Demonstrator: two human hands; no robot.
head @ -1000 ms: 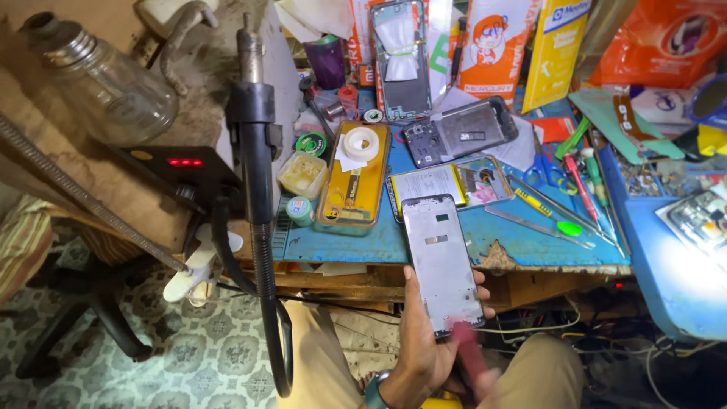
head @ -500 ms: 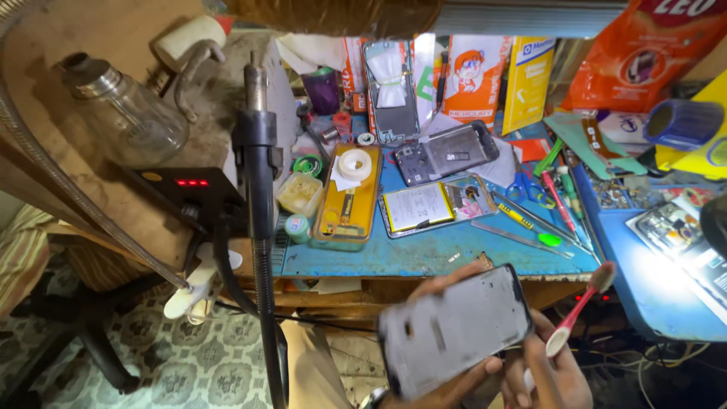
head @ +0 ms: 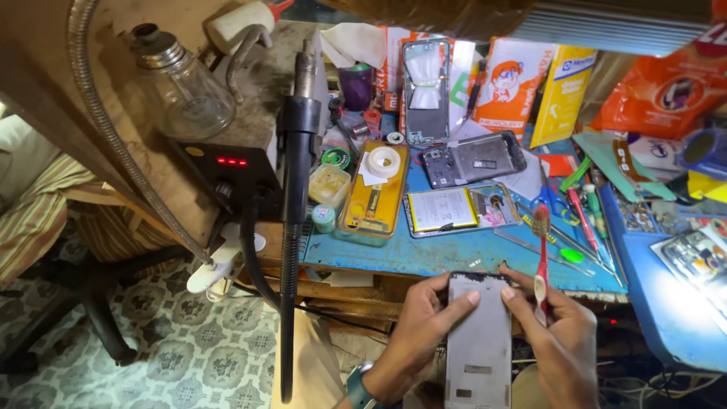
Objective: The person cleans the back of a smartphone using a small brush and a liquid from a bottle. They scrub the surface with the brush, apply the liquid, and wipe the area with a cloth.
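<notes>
My left hand (head: 415,333) grips the left edge of a grey phone panel (head: 478,341), held upright in front of the bench edge with its dull back side toward me. My right hand (head: 559,339) steadies the panel's right edge with the index finger on its top corner, and also holds a red-handled toothbrush (head: 541,257) upright, bristles at the top. A watch sits on my left wrist (head: 359,388).
The blue work mat (head: 454,254) carries an opened phone with a battery (head: 458,210), a phone frame (head: 473,159), a yellow phone body with a tape roll (head: 376,185), tweezers and screwdrivers (head: 575,223). A hot-air station (head: 227,174) and its black handle (head: 297,144) stand left.
The phone panel has turned from lying sideways, screen up, to upright with its back toward me. The toothbrush has swung from pointing right to standing upright in my right hand.
</notes>
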